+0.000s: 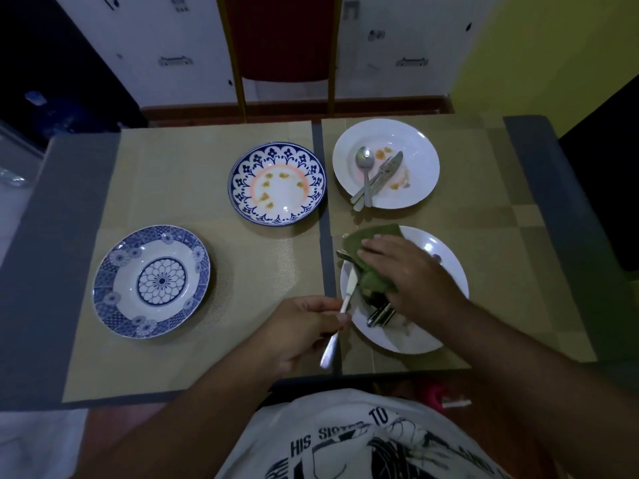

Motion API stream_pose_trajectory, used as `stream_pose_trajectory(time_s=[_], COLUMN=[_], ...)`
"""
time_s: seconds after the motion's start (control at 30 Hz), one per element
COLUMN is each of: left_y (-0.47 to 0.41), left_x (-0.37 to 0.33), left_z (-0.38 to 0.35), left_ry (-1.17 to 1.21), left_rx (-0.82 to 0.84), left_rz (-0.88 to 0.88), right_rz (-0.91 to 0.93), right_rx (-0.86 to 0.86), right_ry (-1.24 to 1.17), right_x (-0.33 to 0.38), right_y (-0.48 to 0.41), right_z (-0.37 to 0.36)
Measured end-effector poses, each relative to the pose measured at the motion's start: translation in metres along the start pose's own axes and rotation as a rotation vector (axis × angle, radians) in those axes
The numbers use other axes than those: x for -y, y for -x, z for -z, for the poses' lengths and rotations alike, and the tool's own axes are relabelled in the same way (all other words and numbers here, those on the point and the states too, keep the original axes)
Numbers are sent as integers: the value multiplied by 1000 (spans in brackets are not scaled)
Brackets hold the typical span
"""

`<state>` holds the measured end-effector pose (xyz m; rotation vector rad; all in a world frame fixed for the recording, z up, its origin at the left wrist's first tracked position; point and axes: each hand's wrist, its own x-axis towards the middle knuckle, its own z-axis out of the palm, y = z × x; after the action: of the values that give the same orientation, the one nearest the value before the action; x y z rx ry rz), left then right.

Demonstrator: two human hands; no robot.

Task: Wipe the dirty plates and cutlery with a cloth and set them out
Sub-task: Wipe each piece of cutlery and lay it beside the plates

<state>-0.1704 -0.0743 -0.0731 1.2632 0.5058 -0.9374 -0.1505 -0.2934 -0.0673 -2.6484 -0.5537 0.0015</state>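
My left hand (304,326) grips a table knife (340,312) by its handle, blade pointing up over the near white plate (446,267). My right hand (411,274) presses a green cloth (371,257) flat on that plate, covering more cutlery (380,314) whose handles stick out below. The far white plate (420,150) shows orange stains and holds a spoon (364,162) with a fork and knife. A blue-rimmed bowl plate (276,183) at centre is smeared with yellow spots. A blue patterned plate (152,281) at left looks clean.
Tan placemats (193,188) cover a grey table (69,202). A red chair (287,46) stands across the table against a white wall. My white printed shirt (345,440) fills the lower edge of the view.
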Motion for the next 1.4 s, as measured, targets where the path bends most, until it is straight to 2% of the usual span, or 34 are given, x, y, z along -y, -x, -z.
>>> stream_pose_trajectory(time_s=[0.17,0.23,0.4,0.6,0.8,1.0,1.17,1.23,1.3,1.37,1.4], left_y=[9,8,-4,-21,-28,-34,-26,-20,-9,-2,-2], left_x=[12,15,17,15,20,30,35,41,47,56,62], left_z=[30,47,94,123,129,134,129,128,125,124,124], left_ry=[88,148,115,168,197,70,165,18,-215,-624,-828], left_rx=[-99,-154,-336,-487,-499,-659,-671,-701,-706,-640,-573], left_rz=[-32,-33,-48,-34,-23,-100,-146,-182,-329,-555,-596], right_rz=[-53,9,166,240,217,179,143,149,148,147,150], right_rx=[-48,-7,81,176,232,242,251,250,242,238,239], right_ry=[-60,-61,-87,-122,-155,-177,-185,-187,-190,-188,-188], right_x=[4,15,51,77,85,87,87,88,88,89,89], right_y=[-18,-21,-30,-38,-41,-43,-43,-43,-44,-44,-44], right_z=[0,-7,-27,-45,-53,-52,-50,-50,-49,-49,-50])
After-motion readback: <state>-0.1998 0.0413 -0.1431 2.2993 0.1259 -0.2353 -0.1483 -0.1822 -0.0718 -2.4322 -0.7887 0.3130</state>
